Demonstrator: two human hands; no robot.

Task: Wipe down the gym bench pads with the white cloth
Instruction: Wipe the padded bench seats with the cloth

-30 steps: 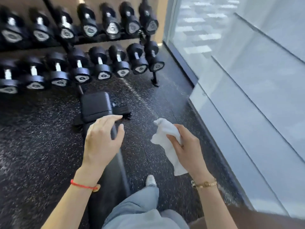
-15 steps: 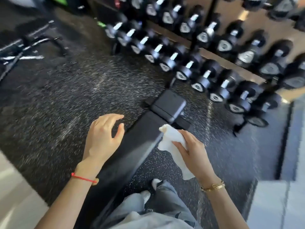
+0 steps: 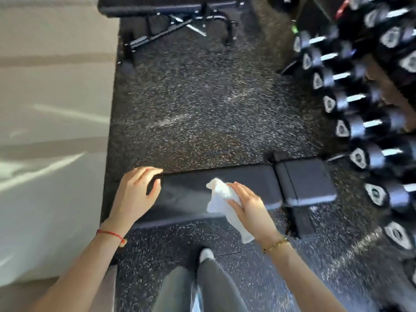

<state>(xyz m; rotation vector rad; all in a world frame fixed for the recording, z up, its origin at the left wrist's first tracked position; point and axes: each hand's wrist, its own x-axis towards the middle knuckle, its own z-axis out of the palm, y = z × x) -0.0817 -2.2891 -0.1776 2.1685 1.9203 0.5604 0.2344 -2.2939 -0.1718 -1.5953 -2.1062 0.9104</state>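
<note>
A black gym bench lies across the view, its long back pad (image 3: 247, 183) on the left and its shorter seat pad (image 3: 308, 181) on the right. My right hand (image 3: 249, 206) grips a crumpled white cloth (image 3: 221, 199) just above the long pad's middle; a tail of the cloth hangs below the hand. My left hand (image 3: 135, 194) hovers over the pad's left end with relaxed, slightly curled fingers and holds nothing. Whether the cloth touches the pad is unclear.
A rack of black dumbbells (image 3: 364, 127) runs down the right side, close to the seat pad. A second bench (image 3: 157, 10) stands at the top. A pale wall (image 3: 51, 131) borders the left. Speckled rubber floor (image 3: 202, 109) lies between; my legs (image 3: 202, 287) stand below.
The view has swung left, so the bench now lies crosswise instead of pointing away. Both hands keep their pose, the right still gripping the cloth, now over the long pad.
</note>
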